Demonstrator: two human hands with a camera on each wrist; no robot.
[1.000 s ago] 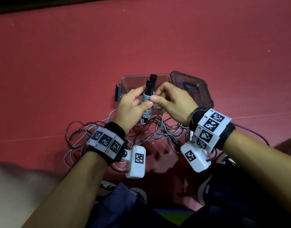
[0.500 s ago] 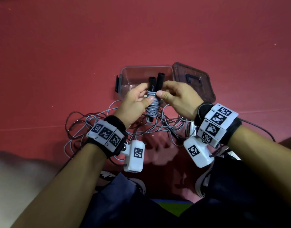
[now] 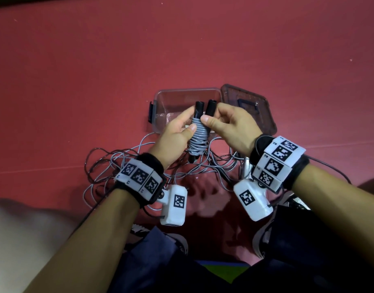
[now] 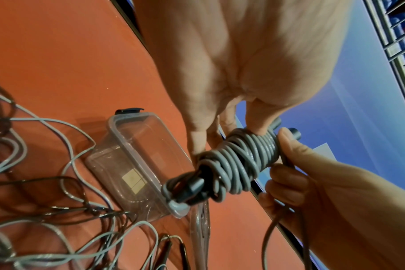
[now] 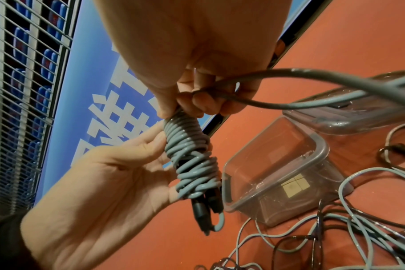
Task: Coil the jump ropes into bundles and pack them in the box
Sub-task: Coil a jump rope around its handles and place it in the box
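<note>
A grey jump rope is wound tightly round its two black handles as a bundle (image 3: 197, 137) (image 4: 238, 164) (image 5: 192, 155). My left hand (image 3: 177, 134) grips the bundle from the left, thumb across the coils. My right hand (image 3: 230, 123) pinches the top of the coils and holds a loose grey cord end (image 5: 289, 85) in its curled fingers. The bundle hangs just in front of the clear plastic box (image 3: 160, 111) (image 4: 127, 164) (image 5: 278, 173), which stands open on the red floor.
The box's dark lid (image 3: 249, 108) lies to the right of the box. Loose grey and dark ropes (image 3: 118, 163) (image 4: 46, 210) (image 5: 335, 237) lie tangled on the floor between the box and my knees. Shoes (image 3: 264, 235) sit near my legs.
More grey cord is wound round the handles, so the coil has grown thicker and longer. Both hands stay on the bundle in front of the box.
</note>
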